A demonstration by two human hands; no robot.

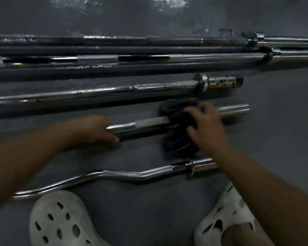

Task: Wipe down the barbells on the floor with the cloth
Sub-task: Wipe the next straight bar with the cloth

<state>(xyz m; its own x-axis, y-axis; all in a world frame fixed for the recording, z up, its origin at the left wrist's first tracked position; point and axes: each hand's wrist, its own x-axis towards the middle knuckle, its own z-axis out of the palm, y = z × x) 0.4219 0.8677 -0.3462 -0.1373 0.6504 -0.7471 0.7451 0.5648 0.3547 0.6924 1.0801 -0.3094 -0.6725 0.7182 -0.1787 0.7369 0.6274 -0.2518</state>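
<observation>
Several chrome barbells lie side by side on the grey floor. A short straight bar lies in the middle. My left hand grips this bar near its left part. My right hand holds a dark cloth wrapped over the same bar, close to its right sleeve. A curved curl bar lies nearest to me, below both hands. Beyond the short bar lies a worn bar with a collar, and behind it two long bars.
My feet in white perforated clogs stand just behind the curl bar. The grey floor stretches to the right of the short bars' ends. The far floor looks wet and shiny.
</observation>
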